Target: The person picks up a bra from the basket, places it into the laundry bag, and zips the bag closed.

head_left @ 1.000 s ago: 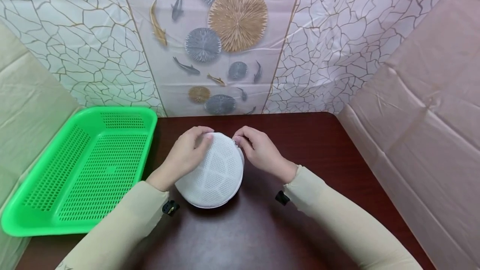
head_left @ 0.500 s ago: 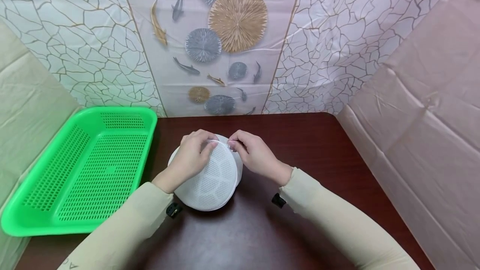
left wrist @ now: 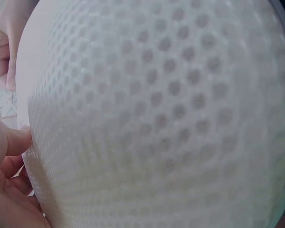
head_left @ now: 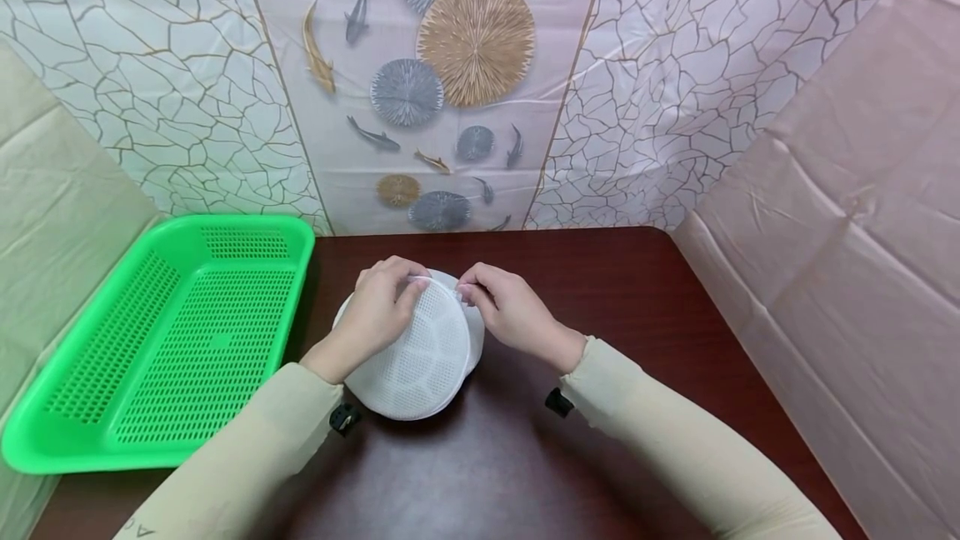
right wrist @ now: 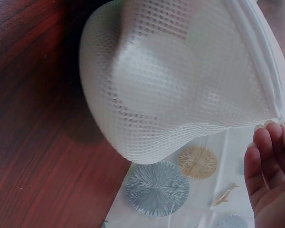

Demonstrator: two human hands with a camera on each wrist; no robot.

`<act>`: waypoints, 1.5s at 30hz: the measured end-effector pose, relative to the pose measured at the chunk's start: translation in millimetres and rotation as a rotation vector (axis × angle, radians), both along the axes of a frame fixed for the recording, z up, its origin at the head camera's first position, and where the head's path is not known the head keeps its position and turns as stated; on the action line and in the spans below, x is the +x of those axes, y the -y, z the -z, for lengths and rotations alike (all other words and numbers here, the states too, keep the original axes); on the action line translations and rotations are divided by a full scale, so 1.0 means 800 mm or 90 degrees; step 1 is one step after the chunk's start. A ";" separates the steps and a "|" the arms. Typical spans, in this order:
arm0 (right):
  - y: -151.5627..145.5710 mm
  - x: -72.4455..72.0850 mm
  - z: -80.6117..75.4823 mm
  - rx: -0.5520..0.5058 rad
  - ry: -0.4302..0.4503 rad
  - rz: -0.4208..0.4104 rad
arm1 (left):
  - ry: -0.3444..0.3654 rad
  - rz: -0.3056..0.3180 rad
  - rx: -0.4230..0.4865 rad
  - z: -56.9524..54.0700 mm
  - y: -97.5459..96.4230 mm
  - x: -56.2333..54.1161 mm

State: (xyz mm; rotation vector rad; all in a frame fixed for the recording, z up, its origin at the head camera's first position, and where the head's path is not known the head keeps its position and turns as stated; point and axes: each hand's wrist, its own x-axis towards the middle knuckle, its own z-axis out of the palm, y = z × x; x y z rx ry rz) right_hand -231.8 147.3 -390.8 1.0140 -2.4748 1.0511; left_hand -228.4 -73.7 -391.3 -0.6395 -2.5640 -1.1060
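A round white mesh laundry bag [head_left: 420, 357] stands tilted on the dark table between my hands. In the head view my left hand [head_left: 375, 311] pinches its upper rim, thumb on the near face and fingers behind. My right hand [head_left: 513, 311] pinches the edge at the upper right with thumb and fingertips. A white zipper [right wrist: 261, 57] runs along the rim to those fingertips in the right wrist view; whether they hold its pull tab is too small to tell. Through the mesh a pale rounded shape shows inside. The bag's near face fills most of the left wrist view.
A green plastic basket [head_left: 300, 307] with slotted walls stands on the left of the reddish-brown table [head_left: 615, 298]. Patterned sheeting [head_left: 480, 165] hangs behind the table, and plain beige sheeting [head_left: 862, 215] closes off the right side.
Since a second ago the bag has tipped and shifted slightly left, so more of its far side shows. My right hand has moved a little left with it; the last half second shows little movement.
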 end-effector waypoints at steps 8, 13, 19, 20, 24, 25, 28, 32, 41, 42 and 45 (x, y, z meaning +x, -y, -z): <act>-0.001 0.000 0.004 -0.007 -0.002 -0.009 | 0.030 -0.017 -0.002 -0.001 0.004 -0.001; -0.003 0.001 0.005 -0.009 0.000 -0.004 | 0.042 -0.021 -0.007 0.000 0.004 -0.001; -0.003 0.001 0.006 -0.001 0.000 -0.004 | 0.043 -0.028 -0.015 0.000 0.005 -0.001; -0.003 0.001 0.006 -0.001 -0.002 -0.005 | 0.042 -0.025 -0.014 0.001 0.005 -0.001; -0.004 0.001 0.006 0.001 -0.009 -0.002 | 0.035 -0.030 -0.003 0.001 0.008 -0.003; -0.004 0.002 0.006 0.002 -0.009 -0.001 | 0.034 -0.032 0.002 0.001 0.009 -0.004; -0.006 0.002 0.007 0.004 -0.011 0.003 | 0.037 -0.040 0.017 0.002 0.014 -0.006; -0.006 0.002 0.008 0.006 -0.013 0.002 | 0.048 -0.042 0.019 0.002 0.017 -0.007; -0.008 0.003 0.006 0.004 -0.001 0.006 | 0.064 -0.062 0.029 0.000 0.024 -0.009; -0.009 0.002 0.006 0.002 0.000 0.006 | 0.064 -0.066 0.034 0.000 0.025 -0.010; -0.010 0.002 0.007 -0.002 -0.001 0.005 | 0.057 -0.072 0.044 0.000 0.027 -0.011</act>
